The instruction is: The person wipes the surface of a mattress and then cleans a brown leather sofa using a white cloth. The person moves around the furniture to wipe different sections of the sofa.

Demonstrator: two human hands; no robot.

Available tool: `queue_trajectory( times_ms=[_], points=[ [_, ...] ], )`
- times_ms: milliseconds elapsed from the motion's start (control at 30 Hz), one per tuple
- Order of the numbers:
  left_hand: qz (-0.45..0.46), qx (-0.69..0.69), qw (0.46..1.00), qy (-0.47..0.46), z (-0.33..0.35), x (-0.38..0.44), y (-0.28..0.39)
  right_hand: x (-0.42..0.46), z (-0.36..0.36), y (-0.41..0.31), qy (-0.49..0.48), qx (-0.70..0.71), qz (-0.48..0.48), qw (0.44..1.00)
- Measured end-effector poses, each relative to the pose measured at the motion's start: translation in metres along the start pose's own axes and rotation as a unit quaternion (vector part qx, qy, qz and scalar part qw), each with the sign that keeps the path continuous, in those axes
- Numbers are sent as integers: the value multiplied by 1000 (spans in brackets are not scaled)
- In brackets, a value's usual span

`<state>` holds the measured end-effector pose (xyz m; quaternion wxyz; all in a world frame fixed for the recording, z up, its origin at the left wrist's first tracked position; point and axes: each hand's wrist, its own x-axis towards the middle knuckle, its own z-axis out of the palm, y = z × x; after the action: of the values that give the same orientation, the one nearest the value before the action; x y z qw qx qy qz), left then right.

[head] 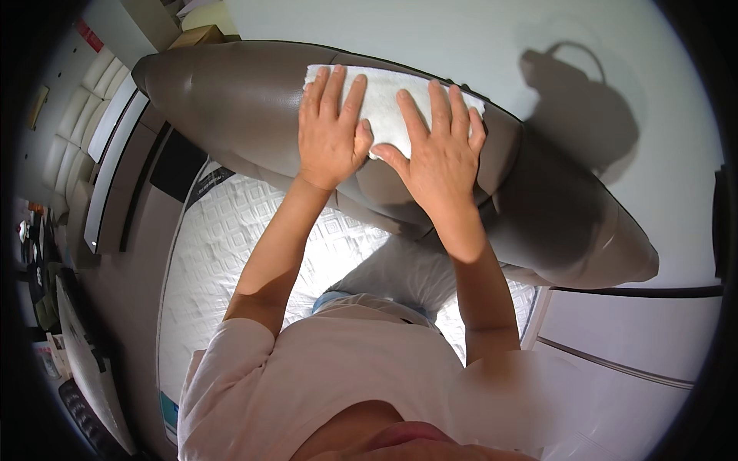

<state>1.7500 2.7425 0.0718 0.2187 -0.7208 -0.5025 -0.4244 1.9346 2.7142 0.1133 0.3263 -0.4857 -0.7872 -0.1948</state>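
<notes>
A white cloth lies spread over the top of a brown leather-like padded headboard. My left hand rests flat on the cloth's left part, its fingers a little apart. On the right part of the cloth lies my right hand, palm down with the fingers spread. Both palms face the cloth, and neither hand is closed around it. The two thumbs point towards each other near the cloth's lower edge.
Below the headboard is a white quilted mattress, under my body. A pale wall with a dark shadow rises behind the headboard. A white cabinet stands at the right. A box is behind the headboard's left end.
</notes>
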Motion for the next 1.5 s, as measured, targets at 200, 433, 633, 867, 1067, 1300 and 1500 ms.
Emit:
queue_trajectory(
  times_ms=[200,433,633,867,1067,1300,1500],
  points=[
    [-26,15,999,-29,0,10,-5,23,8,10,-4,38,-31,999],
    [26,11,997,-77,0,-3,52,-17,-30,36,-11,54,-26,998],
    [120,2,986,-111,10,5,127,-80,-71,72,-34,-67,102,992],
    [205,-83,970,-100,45,54,196,-101,-107,137,-8,-150,190,970],
    [186,-144,963,-131,66,83,235,-110,-122,191,11,-174,228,958],
    [214,-172,956,-104,68,81,238,-122,-126,192,5,-184,231,955],
    [260,-186,939,-131,53,37,249,-174,-114,148,42,-221,287,931]
  ],
)
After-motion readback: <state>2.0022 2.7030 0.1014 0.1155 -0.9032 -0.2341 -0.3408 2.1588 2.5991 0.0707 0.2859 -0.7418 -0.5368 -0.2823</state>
